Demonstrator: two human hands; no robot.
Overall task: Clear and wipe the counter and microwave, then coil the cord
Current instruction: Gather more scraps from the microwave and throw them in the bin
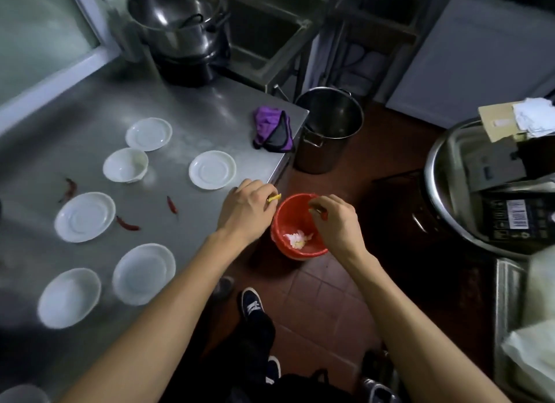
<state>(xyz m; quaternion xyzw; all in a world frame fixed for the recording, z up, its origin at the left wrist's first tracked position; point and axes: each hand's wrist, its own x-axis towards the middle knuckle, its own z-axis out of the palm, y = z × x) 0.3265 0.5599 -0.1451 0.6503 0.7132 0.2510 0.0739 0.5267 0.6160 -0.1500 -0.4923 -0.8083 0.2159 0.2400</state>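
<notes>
A: What is held in the containers?

B: A red bucket point(300, 225) is seen on the tiled floor just off the counter's right edge; a small heap of white and pale yellow scraps is gathered at its bottom. A tall steel pot point(329, 129) stands on the floor beyond the counter's far right corner, and nothing can be made out inside it. A large lidded pot point(177, 21) is stacked on a dark base at the far edge.

A: And the hands?

B: The left hand point(247, 212) is held at the counter's right edge, its fingers curled around a small yellow scrap point(274, 197). The right hand point(336, 222) is held over the bucket, its fingers pinched on something small and red; what it is cannot be told.

A: How does the counter look?

B: The steel counter point(90, 126) is dull and smeared. Six white dishes are spread over it: a small bowl point(125, 164) and shallow saucers, such as the one point(212, 170) near the right edge. All appear empty. Three dried red chillies point(127, 224) are scattered among them, and a purple cloth point(272, 129) is bunched at the far right corner.
</notes>
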